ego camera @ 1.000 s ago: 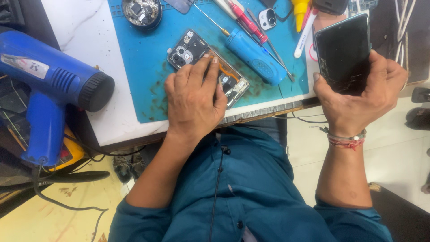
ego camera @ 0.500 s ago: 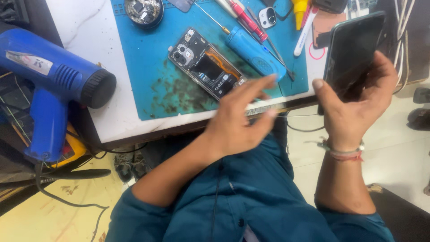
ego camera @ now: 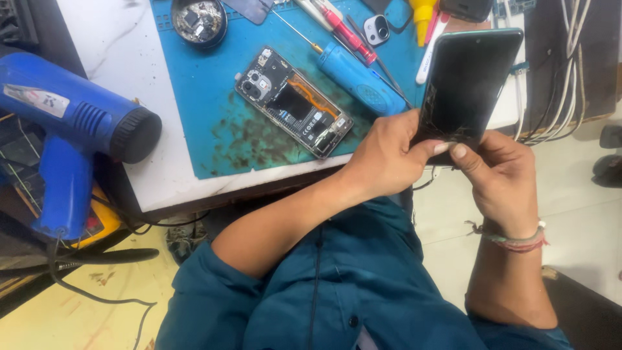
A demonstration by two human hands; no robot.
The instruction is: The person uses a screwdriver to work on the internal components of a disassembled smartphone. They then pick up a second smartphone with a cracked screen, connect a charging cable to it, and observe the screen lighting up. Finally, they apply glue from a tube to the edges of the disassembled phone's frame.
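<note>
Both hands hold a dark phone screen panel (ego camera: 472, 81) with cracks near its lower end, raised off the bench at the right. My left hand (ego camera: 387, 159) pinches its lower left corner with thumb and fingers. My right hand (ego camera: 502, 178) grips its bottom edge from the right, thumb on the glass. An opened phone body (ego camera: 293, 102) with its inner parts showing lies untouched on the blue work mat (ego camera: 214, 97).
A blue heat gun (ego camera: 71, 123) rests at the bench's left edge. A blue-handled screwdriver (ego camera: 359, 78), a red-handled tool (ego camera: 346, 32), a round dish of small parts (ego camera: 199, 21) and a camera module (ego camera: 376, 29) lie on the mat. Cables (ego camera: 557, 78) hang at right.
My left hand left the opened phone on the mat and moved right to the screen panel. The panel came lower and is now held by both hands.
</note>
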